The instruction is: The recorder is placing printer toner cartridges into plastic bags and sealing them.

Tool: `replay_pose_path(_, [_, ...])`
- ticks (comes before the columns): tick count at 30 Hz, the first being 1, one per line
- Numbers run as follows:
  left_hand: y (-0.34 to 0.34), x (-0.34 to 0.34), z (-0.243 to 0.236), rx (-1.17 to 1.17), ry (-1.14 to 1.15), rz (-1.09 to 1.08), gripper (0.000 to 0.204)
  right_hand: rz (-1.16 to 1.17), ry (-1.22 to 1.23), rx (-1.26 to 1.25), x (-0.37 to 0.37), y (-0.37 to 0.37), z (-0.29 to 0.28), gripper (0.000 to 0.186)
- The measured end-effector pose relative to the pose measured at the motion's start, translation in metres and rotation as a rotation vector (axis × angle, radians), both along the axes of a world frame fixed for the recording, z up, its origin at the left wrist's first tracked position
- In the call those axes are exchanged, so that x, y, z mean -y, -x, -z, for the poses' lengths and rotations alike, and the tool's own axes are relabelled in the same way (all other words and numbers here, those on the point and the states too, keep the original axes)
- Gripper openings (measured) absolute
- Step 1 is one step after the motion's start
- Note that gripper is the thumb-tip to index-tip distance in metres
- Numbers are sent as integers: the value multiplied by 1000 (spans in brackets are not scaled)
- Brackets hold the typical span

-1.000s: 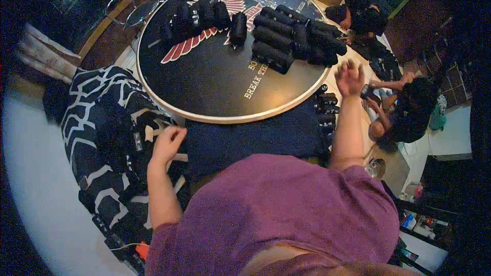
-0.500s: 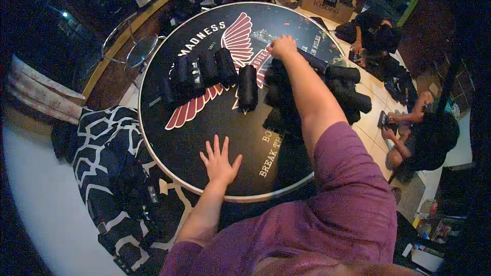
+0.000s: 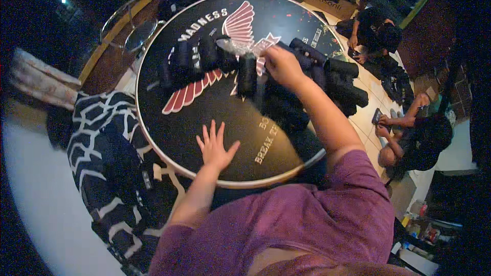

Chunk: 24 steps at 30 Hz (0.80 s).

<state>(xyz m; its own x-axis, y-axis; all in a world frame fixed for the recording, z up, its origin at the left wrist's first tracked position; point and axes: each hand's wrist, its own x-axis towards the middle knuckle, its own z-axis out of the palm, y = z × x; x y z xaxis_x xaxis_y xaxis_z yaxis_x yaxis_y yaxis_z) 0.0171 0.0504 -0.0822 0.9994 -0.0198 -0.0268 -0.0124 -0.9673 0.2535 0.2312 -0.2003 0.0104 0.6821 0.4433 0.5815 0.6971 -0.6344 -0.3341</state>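
Note:
My left hand (image 3: 217,151) lies flat with spread fingers on the near part of a round black table (image 3: 204,166) with a printed winged emblem. Over the table's middle, my right hand (image 3: 282,66) is closed on a crumpled, see-through sheet that looks like a clear plastic bag (image 3: 232,47). The sheet reaches left across the emblem and is partly blurred. Just below it stands one black rolled bundle (image 3: 247,76), seemingly cloth. More black rolls (image 3: 184,61) lie in a row to the left, and a heap of black rolls (image 3: 340,79) lies right of my forearm.
Two other people sit on the tiled floor at right; one person's hands hold a phone (image 3: 377,116). A cardboard box (image 3: 330,0) and piled dark clothes stand beyond the table. A metal-framed chair (image 3: 140,37) is at left, near a black-and-white patterned cloth (image 3: 97,138).
My right hand has drawn nearer, and the see-through sheet now stretches left from it above the single roll. My left hand stays flat on the table. The whole view has shifted slightly.

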Motion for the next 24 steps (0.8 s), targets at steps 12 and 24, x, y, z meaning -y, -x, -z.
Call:
replay_pose_path(12, [1, 8, -67, -372, 1621, -102, 20, -285, -432, -1209, 25, 189, -6, 29])
replay_pose_path(24, [63, 18, -57, -164, 1721, -187, 26, -260, -1032, -1181, 9, 244, 13, 45])
